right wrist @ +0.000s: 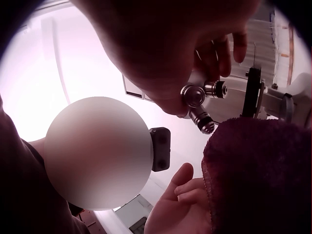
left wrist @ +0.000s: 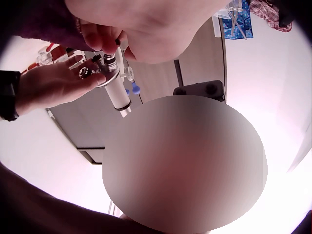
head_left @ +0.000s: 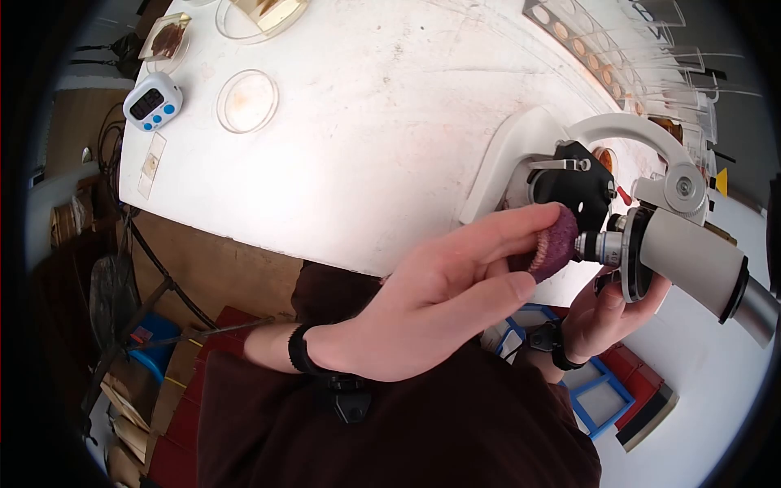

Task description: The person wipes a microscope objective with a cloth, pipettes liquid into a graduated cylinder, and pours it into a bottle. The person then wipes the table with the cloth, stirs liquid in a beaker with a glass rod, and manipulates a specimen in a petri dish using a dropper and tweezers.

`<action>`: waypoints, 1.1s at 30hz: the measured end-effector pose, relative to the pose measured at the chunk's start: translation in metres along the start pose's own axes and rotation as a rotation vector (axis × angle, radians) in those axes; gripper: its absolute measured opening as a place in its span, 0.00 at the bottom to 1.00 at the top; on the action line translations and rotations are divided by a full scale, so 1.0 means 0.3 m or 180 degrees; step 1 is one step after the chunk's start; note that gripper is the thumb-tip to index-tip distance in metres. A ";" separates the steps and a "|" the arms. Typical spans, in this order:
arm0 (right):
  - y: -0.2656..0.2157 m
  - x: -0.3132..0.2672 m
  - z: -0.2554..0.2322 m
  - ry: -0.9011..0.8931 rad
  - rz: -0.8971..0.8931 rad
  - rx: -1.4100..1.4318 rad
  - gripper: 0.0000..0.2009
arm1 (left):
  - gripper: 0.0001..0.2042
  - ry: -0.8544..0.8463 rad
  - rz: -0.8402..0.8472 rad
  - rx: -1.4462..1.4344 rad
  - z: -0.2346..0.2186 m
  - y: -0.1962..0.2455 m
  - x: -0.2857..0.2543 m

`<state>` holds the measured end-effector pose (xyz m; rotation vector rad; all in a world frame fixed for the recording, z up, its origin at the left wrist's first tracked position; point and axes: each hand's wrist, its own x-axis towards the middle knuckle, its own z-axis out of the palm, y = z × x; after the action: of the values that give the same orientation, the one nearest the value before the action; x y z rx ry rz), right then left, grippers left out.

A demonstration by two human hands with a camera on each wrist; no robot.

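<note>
My left hand [head_left: 443, 297] pinches a fuzzy purple cloth [head_left: 556, 244] between thumb and fingers, right at the tip of a microscope objective [head_left: 600, 248]. The microscope [head_left: 691, 252] lies on its side, its tube pointing right and its black stage [head_left: 573, 187] facing the objectives. From the near side my right hand [head_left: 606, 321] grips the nosepiece [head_left: 637, 256], the thumb beside one of the objectives. The right wrist view shows the purple cloth [right wrist: 258, 175] large, with objectives [right wrist: 214, 89] above it and the right hand [right wrist: 165, 53] around them.
At the table's left stand a timer [head_left: 153, 102], a glass slide [head_left: 151, 165] and a petri dish [head_left: 247, 101], with more dishes farther back. A rack [head_left: 582, 45] and clear tubes stand at back right. Blue-framed items [head_left: 602, 398] are below the near edge.
</note>
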<state>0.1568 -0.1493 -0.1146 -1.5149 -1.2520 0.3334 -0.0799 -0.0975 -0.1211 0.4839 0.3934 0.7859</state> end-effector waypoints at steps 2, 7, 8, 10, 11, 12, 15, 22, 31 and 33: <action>0.016 0.004 -0.006 -0.0051 -0.0065 0.0119 0.47 | 0.30 -0.0045 -0.0226 0.0099 -0.020 0.005 -0.010; -0.040 0.020 0.046 0.0097 0.0062 0.0138 0.50 | 0.30 -0.0329 -0.0238 -0.0079 -0.046 -0.001 -0.008; -0.047 0.021 0.056 0.0195 0.0151 0.0189 0.53 | 0.30 -0.0406 -0.0259 -0.0218 -0.047 -0.005 -0.008; -0.019 0.018 0.039 0.0171 0.0076 0.0141 0.53 | 0.31 -0.0429 -0.0151 -0.0348 -0.055 -0.012 -0.012; -0.013 0.017 0.039 0.0177 -0.0021 0.0130 0.53 | 0.31 -0.0471 -0.0172 -0.0429 -0.061 -0.015 -0.014; -0.012 0.018 0.037 0.0188 -0.0117 0.0113 0.52 | 0.31 -0.0520 -0.0199 -0.0512 -0.067 -0.016 -0.016; -0.025 0.015 0.039 0.0095 -0.0118 -0.0059 0.52 | 0.31 -0.0493 -0.0177 -0.0537 -0.080 -0.008 -0.019; -0.059 0.019 0.071 0.0246 0.0071 -0.0158 0.55 | 0.31 -0.0707 -0.0186 -0.0580 -0.105 -0.007 -0.009; -0.063 0.027 0.085 0.0280 0.0153 -0.0094 0.56 | 0.32 -0.0786 -0.0257 -0.0580 -0.120 -0.012 0.004; -0.065 0.025 0.083 0.0303 0.0146 -0.0161 0.55 | 0.32 -0.0779 -0.0227 -0.0550 -0.122 -0.018 0.008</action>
<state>0.1309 -0.1325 -0.1044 -1.5863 -1.1600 0.2581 -0.0938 -0.0893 -0.1546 0.3960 0.1134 0.6757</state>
